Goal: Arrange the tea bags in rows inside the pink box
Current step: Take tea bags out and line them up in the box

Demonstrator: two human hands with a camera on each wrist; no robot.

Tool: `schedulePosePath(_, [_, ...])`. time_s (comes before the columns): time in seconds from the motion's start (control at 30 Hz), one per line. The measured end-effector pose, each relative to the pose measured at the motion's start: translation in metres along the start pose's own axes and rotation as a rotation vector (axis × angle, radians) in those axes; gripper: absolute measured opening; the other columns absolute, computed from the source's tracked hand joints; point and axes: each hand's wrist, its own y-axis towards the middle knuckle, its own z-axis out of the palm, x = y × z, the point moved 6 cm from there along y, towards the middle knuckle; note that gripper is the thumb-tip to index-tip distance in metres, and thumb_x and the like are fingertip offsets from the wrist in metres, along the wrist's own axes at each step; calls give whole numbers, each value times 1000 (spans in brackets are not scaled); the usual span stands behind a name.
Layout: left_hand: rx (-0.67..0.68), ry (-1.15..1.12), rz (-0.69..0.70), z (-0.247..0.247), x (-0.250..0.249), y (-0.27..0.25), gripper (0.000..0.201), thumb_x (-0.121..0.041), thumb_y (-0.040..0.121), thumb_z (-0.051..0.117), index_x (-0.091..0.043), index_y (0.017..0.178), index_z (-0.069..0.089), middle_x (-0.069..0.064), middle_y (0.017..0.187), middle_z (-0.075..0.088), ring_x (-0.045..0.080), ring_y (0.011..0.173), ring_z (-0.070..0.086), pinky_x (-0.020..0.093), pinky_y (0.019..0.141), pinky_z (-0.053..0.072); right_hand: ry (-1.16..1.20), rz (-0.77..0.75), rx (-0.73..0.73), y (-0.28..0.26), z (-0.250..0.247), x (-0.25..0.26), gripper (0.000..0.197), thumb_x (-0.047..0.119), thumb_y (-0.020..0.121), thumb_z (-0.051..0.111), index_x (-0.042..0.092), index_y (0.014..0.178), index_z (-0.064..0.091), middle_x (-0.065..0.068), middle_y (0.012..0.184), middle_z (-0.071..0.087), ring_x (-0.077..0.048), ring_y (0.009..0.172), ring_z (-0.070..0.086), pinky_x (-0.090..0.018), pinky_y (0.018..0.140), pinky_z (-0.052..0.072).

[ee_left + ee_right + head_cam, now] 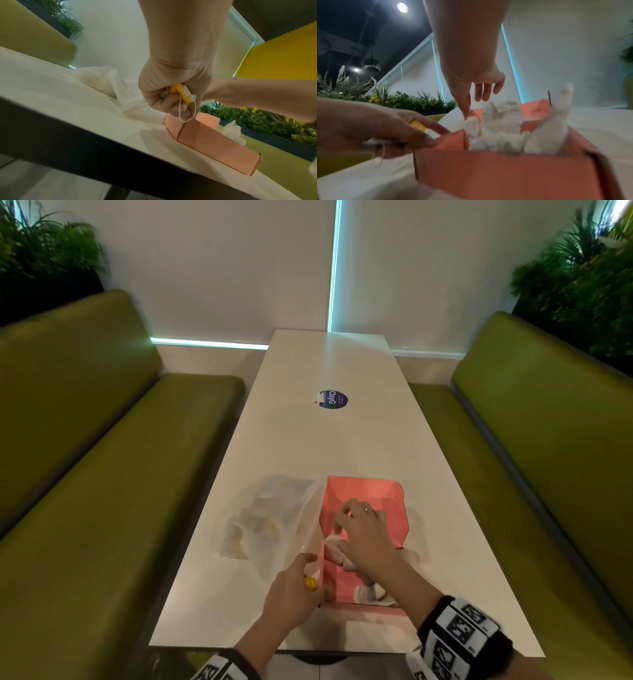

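Observation:
The pink box (363,486) lies open on the white table (308,440), with white tea bags (371,594) inside, some standing up (503,128). My right hand (346,522) reaches into the box with fingers loosely extended. Its thumb touches one white tea bag (471,121) by the left wall. My left hand (308,573) sits just outside the box's left wall, fingers curled round a tea bag with a yellow tag (178,93). That bag's string hangs in a loop below the fist. The bag itself is mostly hidden in the fist.
A crumpled clear plastic bag (270,518) holding more tea bags lies left of the box. A round blue sticker (332,399) marks the table's middle. Green benches (102,474) flank the table, and its near edge runs just below my wrists.

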Motion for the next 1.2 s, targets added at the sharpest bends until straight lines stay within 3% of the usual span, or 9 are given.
schedulePosePath(0.1, [6, -11, 10, 0, 0, 0, 58, -41, 81, 66, -27, 132, 41, -1, 107, 61, 10, 86, 54, 21, 77, 46, -63, 31, -34, -18, 7, 0, 22, 34, 52, 85, 29, 55, 64, -1, 100, 64, -25, 85, 62, -39, 62, 47])
schedulePosePath(0.23, [23, 5, 10, 0, 0, 0, 59, -37, 81, 67, -27, 132, 41, -3, 116, 60, 13, 98, 56, 26, 87, 47, -119, 79, 124, -33, 33, -9, 44, 41, 43, 83, 44, 82, 64, 1, 125, 56, -26, 111, 47, -45, 69, 50])
schedulePosePath(0.4, [31, 21, -2, 1, 1, 0, 61, -39, 79, 70, -29, 132, 41, -4, 127, 56, 14, 106, 55, 26, 88, 46, -61, 48, 208, -24, 36, -12, 26, 28, 84, 59, 35, 109, 63, 6, 157, 5, -28, 142, 7, -50, 104, 20])
schedulePosePath(0.53, [38, 23, -11, 0, 1, 1, 59, -38, 80, 69, -29, 131, 41, 1, 123, 58, 11, 94, 52, 23, 82, 45, -65, 13, 269, -12, 35, -12, 21, 27, 82, 60, 32, 101, 69, 10, 157, -3, -28, 141, 3, -47, 102, 20])
schedulePosePath(0.73, [40, 16, -8, -2, -1, -1, 56, -42, 82, 67, -28, 130, 42, 3, 118, 59, 11, 91, 51, 23, 84, 44, 209, 105, 251, -18, 1, -29, 10, 32, 78, 66, 33, 87, 69, 13, 149, 25, -19, 139, 14, -40, 105, 16])
schedulePosePath(0.83, [16, 6, 0, -6, -2, -2, 50, -47, 84, 63, -29, 127, 43, 2, 114, 60, 11, 92, 53, 24, 83, 45, 224, 146, 276, -35, -15, -51, 13, 39, 74, 70, 34, 83, 62, 11, 126, 38, -12, 122, 26, -32, 93, 20])
schedulePosePath(0.93, [-28, 0, 2, -10, -2, -2, 38, -48, 86, 59, -30, 118, 49, -2, 99, 58, 12, 85, 55, 23, 73, 41, 110, 128, 382, -53, -18, -58, 23, 43, 70, 71, 39, 89, 58, 8, 111, 35, -12, 107, 28, -31, 87, 21])
schedulePosePath(1.07, [-93, -21, 6, -14, -5, -2, 16, -45, 84, 60, -31, 92, 59, -9, 86, 64, 11, 83, 59, 25, 72, 46, 117, 77, 477, -68, -10, -51, 48, 41, 70, 69, 45, 116, 55, 9, 120, 31, -12, 114, 24, -33, 97, 16])
schedulePosePath(1.2, [-104, -10, 27, -12, -8, 0, 16, -44, 86, 59, -30, 80, 60, -10, 82, 66, 10, 81, 59, 23, 69, 45, 119, 57, 480, -72, -7, -49, 49, 35, 68, 70, 44, 114, 57, 10, 125, 31, -13, 119, 24, -35, 100, 14])
